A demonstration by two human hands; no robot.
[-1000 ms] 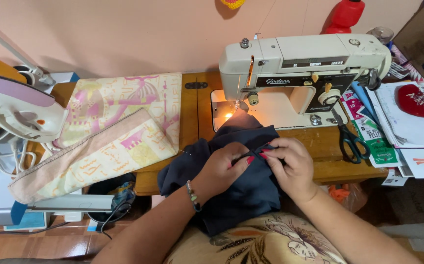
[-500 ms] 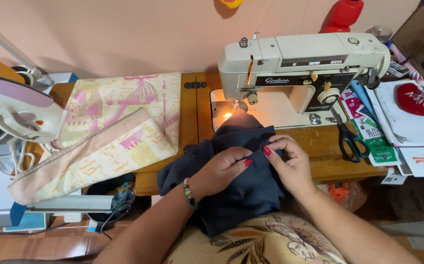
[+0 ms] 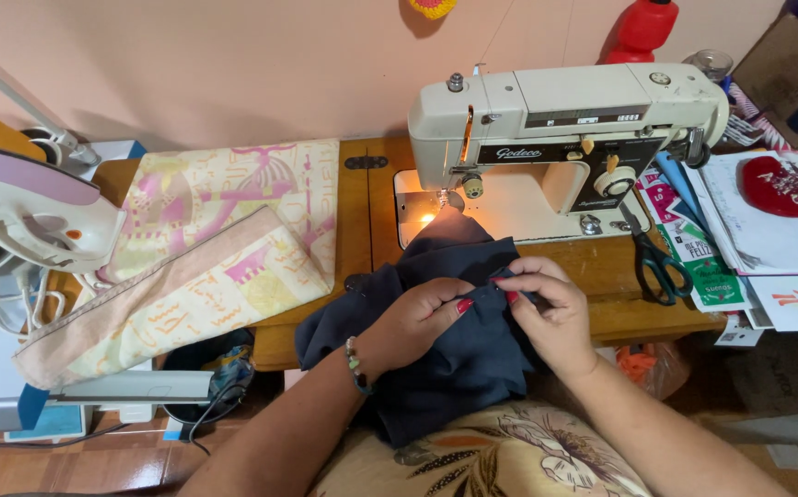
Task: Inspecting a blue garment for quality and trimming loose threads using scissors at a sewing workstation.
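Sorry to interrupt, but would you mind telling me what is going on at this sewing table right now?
A person sits at a wooden table, both hands on a dark navy fabric that drapes from the table edge onto their lap. The left hand and right hand pinch the cloth close together near its upper edge. Part of the fabric reaches up under the needle area of a cream sewing machine, whose lamp is lit. Black-handled scissors lie to the right, and a folded pastel patterned cloth lies to the left.
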